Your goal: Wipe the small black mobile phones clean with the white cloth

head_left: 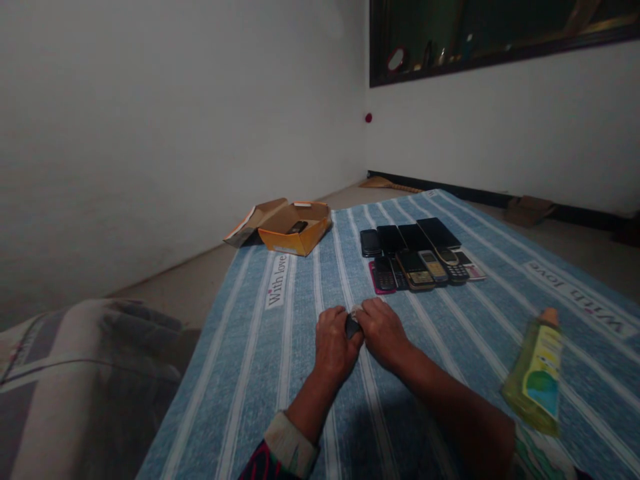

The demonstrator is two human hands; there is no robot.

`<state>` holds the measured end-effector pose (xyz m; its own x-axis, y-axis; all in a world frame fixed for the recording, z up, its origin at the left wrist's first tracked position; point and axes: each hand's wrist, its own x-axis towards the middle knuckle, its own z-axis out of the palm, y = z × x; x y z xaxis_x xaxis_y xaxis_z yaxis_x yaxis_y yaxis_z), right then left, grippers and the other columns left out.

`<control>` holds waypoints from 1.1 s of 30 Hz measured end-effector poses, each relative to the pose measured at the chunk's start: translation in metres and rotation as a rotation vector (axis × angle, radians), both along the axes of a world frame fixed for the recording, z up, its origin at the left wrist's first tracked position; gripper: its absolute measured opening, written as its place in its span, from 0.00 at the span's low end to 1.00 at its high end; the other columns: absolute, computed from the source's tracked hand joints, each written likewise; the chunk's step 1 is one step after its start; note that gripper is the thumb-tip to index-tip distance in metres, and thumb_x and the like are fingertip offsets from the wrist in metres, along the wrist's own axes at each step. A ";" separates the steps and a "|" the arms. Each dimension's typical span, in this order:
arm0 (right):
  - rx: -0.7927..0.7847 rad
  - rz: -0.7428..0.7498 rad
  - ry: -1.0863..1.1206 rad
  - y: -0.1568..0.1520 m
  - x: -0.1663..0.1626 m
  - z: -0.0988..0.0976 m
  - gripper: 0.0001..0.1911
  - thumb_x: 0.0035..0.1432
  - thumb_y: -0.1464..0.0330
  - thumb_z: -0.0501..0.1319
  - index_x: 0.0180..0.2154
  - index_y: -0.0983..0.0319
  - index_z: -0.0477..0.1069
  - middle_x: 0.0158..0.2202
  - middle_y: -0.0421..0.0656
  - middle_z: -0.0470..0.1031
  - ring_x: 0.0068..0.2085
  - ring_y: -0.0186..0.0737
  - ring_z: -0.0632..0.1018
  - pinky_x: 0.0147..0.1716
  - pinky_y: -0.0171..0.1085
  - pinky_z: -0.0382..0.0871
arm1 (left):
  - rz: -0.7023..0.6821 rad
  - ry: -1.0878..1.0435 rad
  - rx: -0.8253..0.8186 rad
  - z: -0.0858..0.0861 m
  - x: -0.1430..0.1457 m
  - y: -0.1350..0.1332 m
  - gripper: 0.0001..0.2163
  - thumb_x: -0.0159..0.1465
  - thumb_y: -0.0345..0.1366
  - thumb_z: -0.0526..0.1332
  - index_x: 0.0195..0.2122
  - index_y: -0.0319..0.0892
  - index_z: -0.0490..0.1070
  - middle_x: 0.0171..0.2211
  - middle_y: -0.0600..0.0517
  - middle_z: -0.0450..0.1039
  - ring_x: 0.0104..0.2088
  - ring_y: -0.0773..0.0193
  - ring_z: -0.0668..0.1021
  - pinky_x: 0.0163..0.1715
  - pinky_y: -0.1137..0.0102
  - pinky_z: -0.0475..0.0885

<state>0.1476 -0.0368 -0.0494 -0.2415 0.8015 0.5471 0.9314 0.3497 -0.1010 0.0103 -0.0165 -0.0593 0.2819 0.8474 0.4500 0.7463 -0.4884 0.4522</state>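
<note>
My left hand (334, 347) and my right hand (383, 333) meet at the middle of a blue striped cloth (280, 347). Both are closed around a small dark object (352, 327) held between them; most of it is hidden by the fingers, so I cannot name it. A bit of white shows at the right fingertips. Beyond the hands lie several mobile phones (415, 253) in two rows: dark slab phones behind, keypad phones in front.
An open orange cardboard box (295, 230) with a dark phone inside sits at the cloth's far left corner. A yellow-green bottle (535, 370) lies on its side at the right. Folded grey fabric (80, 373) is at the left. White walls stand behind.
</note>
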 end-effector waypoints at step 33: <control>0.092 0.101 -0.046 -0.017 -0.015 0.001 0.07 0.63 0.77 0.58 0.37 0.66 0.75 0.34 0.47 0.71 0.37 0.45 0.65 0.36 0.41 0.59 | -0.114 -0.103 -0.109 0.003 -0.046 -0.018 0.17 0.50 0.32 0.71 0.42 0.40 0.75 0.49 0.42 0.75 0.51 0.48 0.75 0.52 0.50 0.73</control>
<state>0.1326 -0.0535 -0.0481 -0.3450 0.7186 0.6038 0.8940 0.4476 -0.0218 -0.0356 -0.0343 -0.0564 0.3360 0.8580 0.3884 0.6357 -0.5109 0.5787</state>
